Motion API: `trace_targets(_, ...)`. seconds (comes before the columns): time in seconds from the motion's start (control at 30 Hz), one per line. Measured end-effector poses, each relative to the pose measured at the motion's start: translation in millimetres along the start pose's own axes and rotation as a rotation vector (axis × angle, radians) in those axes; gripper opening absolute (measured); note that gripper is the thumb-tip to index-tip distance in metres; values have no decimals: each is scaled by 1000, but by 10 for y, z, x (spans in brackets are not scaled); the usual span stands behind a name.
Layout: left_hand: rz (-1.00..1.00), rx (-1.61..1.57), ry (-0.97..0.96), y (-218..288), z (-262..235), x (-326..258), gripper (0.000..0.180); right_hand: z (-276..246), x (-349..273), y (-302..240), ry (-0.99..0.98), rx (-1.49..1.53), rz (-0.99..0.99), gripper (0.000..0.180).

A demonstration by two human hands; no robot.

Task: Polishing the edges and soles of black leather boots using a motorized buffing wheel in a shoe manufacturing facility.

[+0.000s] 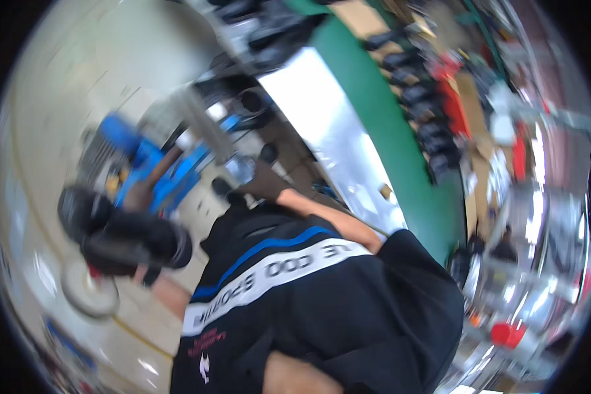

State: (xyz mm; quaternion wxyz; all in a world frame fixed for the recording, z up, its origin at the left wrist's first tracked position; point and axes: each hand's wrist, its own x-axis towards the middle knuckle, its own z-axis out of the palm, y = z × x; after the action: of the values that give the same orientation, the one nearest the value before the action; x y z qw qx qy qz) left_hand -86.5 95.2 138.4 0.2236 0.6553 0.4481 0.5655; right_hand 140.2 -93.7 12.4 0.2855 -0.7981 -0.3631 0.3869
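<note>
Blurred view, person in black shirt (335, 308) bending by green-edged bench (387, 131), blue machine (157, 164) beyond

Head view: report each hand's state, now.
Left hand: in a dark glove, closed around a dark bulky object; blur hides what it is.
Right hand: dark-gloved, reaching toward a clear bottle-like thing; grip cannot be told.
</note>
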Motion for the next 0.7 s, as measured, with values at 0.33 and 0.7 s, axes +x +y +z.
trace_targets(0.33, 273, -334, -670, -942, 15, 518, 22, -885, -197, 219, 440, -50, 122, 56)
trace_targets(0.7, 333, 12, -1141, -925, 1037, 503, 19, -1487, -602, 563, 416, -214, 112, 75)
